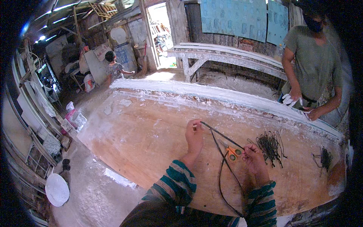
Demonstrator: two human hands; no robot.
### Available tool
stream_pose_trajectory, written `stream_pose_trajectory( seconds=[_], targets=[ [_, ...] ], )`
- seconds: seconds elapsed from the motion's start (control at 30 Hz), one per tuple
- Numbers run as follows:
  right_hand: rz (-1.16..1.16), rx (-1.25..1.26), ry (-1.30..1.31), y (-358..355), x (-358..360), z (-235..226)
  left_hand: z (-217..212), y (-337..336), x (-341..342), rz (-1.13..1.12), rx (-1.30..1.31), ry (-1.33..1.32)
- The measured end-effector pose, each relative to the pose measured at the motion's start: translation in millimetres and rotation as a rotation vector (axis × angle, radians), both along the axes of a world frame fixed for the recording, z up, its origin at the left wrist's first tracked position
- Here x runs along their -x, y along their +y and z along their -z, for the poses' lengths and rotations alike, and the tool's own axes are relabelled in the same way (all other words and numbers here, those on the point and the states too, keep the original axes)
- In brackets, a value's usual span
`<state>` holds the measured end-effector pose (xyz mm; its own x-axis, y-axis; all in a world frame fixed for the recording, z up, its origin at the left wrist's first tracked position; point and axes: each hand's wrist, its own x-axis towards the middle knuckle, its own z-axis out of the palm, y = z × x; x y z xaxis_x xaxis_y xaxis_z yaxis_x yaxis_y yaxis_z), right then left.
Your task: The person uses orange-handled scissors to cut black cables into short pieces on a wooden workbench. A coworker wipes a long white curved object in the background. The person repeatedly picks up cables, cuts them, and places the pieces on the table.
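Pinching one black cord [224,136] between finger and thumb of the left hand [194,132], and pinching it again with the right hand [252,155]. Holding it straight from hand to hand, above one brown bench [143,140], with the rest drooping toward the near edge. Just left of the right hand, seeing one pair of orange scissors [229,150]. Farther right, seeing one big pile [270,147] and one small pile [325,159], both black and too tangled to count. Farther off, seeing two people [315,64].

Free tabletop [128,142] at left, looped cord [222,135], scissors [231,151], cord bundle [270,146] obstructing right
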<state>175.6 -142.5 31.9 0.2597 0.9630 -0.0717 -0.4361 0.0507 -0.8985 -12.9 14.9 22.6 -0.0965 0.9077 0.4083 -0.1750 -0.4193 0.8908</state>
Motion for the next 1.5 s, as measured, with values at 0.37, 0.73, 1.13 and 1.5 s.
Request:
stream_pose_trajectory(
  seconds=[0.37, 0.73, 1.13, 1.5],
  targets=[
    [-0.245, 0.278, -0.253, -9.0, 15.8, -20.8, -7.9, 7.7, 12.6, -0.112, -0.020, -0.001],
    [-0.048, -0.181, 0.111, -11.1, -2.0, -7.4, -0.3, 12.9, 11.9, -0.129, -0.344, 0.292],
    [-0.041, -0.457, 0.479, -8.1, -19.7, 6.1, -4.5, 4.3, 11.4, -0.006, -0.358, 0.503],
    [0.005, -0.493, 0.471, -7.0, -15.7, 2.6, 2.9, 13.4, 14.8, -0.062, -0.410, 0.590]
  ],
)
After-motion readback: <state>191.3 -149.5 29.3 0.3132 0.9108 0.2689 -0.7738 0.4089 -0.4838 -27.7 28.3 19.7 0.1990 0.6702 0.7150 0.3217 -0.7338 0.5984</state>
